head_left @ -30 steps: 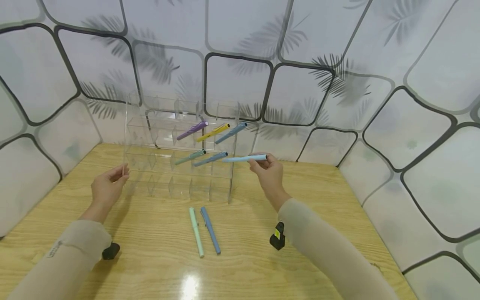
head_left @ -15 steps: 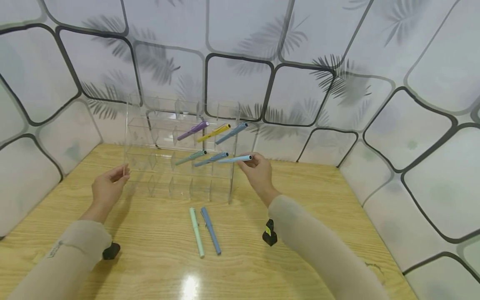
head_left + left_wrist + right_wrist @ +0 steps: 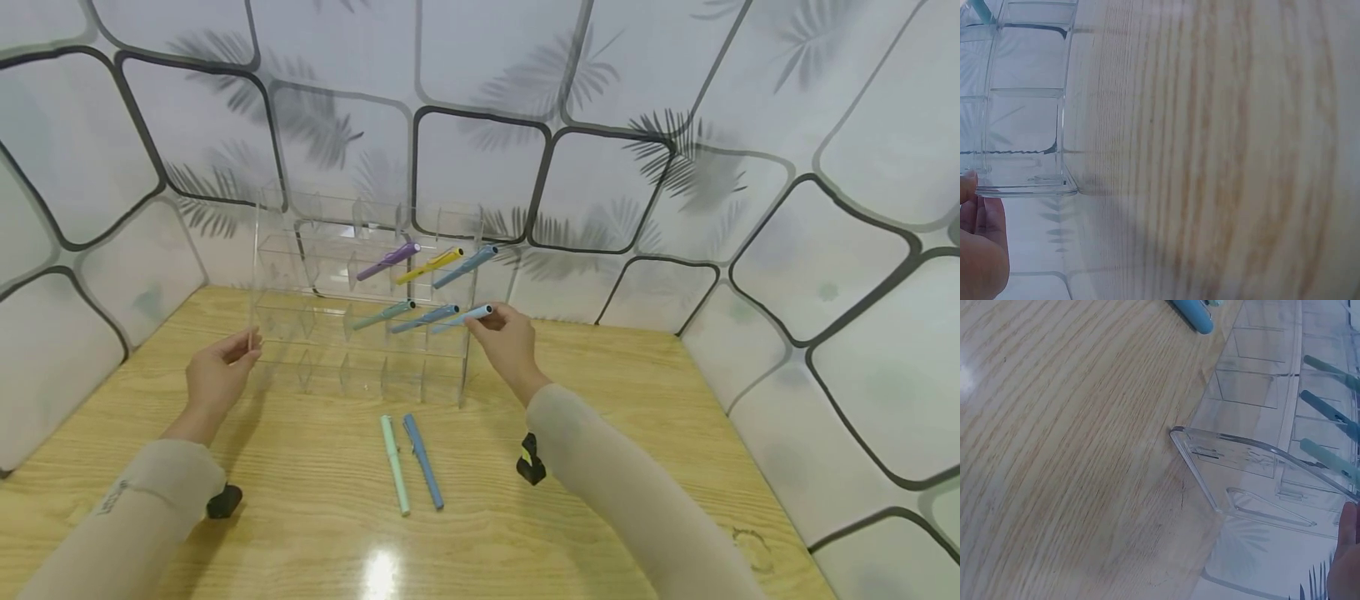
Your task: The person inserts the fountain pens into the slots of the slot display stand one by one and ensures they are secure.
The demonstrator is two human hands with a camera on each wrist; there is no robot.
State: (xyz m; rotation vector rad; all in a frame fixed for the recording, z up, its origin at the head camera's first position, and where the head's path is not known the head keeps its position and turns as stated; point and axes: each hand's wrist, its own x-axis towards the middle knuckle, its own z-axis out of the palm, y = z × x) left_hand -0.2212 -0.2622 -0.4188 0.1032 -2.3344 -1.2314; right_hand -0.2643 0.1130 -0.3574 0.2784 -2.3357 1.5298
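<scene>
A clear acrylic pen rack [image 3: 360,367] stands on the wooden table. My left hand [image 3: 217,375] pinches its left side panel between thumb and fingers; the left wrist view shows those fingers [image 3: 991,219] at the panel's edge. At the rack's right end my right hand [image 3: 510,337] pinches a light blue pen [image 3: 450,323], which slopes into the right compartment of a middle tier. Beside it in that tier lie a blue pen [image 3: 425,318] and a green pen [image 3: 384,314]. One tier up rest a purple pen [image 3: 387,261], a yellow pen [image 3: 430,266] and another blue pen [image 3: 466,267].
In front of the rack, a mint green pen [image 3: 395,465] and a darker blue pen [image 3: 423,461] lie side by side on the table [image 3: 315,500]. Patterned cloth walls [image 3: 480,175] enclose the back and sides.
My right hand has moved left with the light blue pen, bringing it from beside the rack into the right compartment. The left hand has stayed at the side panel.
</scene>
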